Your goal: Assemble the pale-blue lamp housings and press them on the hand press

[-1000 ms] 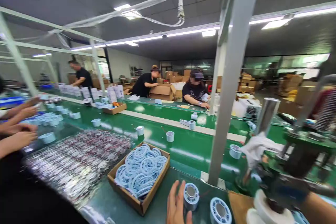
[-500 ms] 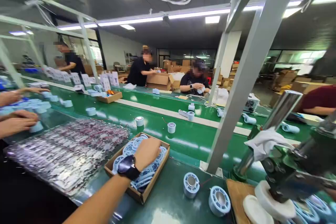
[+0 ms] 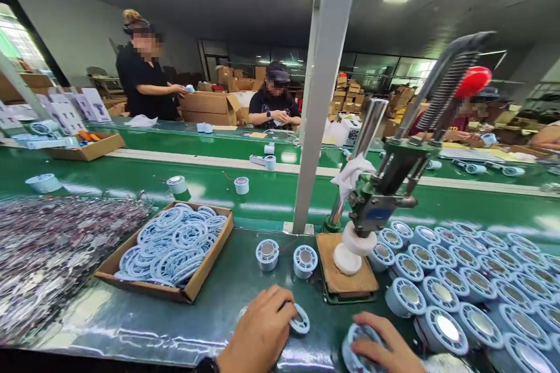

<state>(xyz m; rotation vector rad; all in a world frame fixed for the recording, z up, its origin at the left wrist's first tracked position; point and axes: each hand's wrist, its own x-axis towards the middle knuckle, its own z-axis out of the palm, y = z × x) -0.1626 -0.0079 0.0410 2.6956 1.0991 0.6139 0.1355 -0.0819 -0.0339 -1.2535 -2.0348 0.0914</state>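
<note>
My left hand (image 3: 265, 323), with a dark watch at its wrist, pinches a light blue slotted ring (image 3: 301, 322) just above the bench. My right hand (image 3: 389, 347) is closed around a light blue round motor housing (image 3: 350, 352) at the bottom edge; my fingers cover part of its top. Two more blue housings with metal centres, a left one (image 3: 267, 254) and a right one (image 3: 305, 261), stand beyond my hands. A cardboard tray (image 3: 210, 253) full of blue rings sits to the left.
A green hand press (image 3: 385, 198) with white pads stands over a brown board (image 3: 330, 280). Many filled housings (image 3: 446, 291) crowd the right side. Wired parts (image 3: 65, 256) cover the left. A grey post (image 3: 319, 99) rises ahead beside the green conveyor (image 3: 131, 180); co-workers sit and stand beyond.
The view has swung right. My left hand has left the tray and now holds a ring over the bench. My right hand has come into view, gripping a motor housing.
</note>
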